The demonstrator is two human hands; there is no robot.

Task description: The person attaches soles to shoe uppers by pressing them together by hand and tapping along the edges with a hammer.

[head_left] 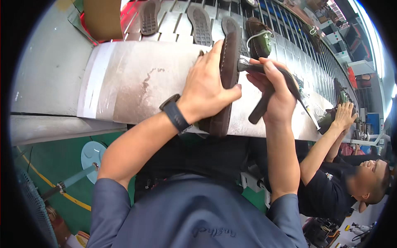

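My left hand (204, 89), with a dark watch on the wrist, holds a dark brown shoe (230, 53) turned on its side over the bench edge. The fingers lie behind the shoe, and the thumb presses across it. A pale line of stitches runs along the shoe's edge. In my right hand (282, 93) are pliers with dark handles (259, 110), the fingers wrapped round them. Their metal head touches, or nearly touches, the shoe's right side. Whether the jaws are closed cannot be made out.
The bench (136, 82) has a worn, pale top. Beyond it, a slatted metal conveyor (173, 25) carries several loose soles (200, 25) and a brown-green shoe (259, 39). A brown board (102, 18) stands far left. A co-worker (337, 188) handles another shoe at right.
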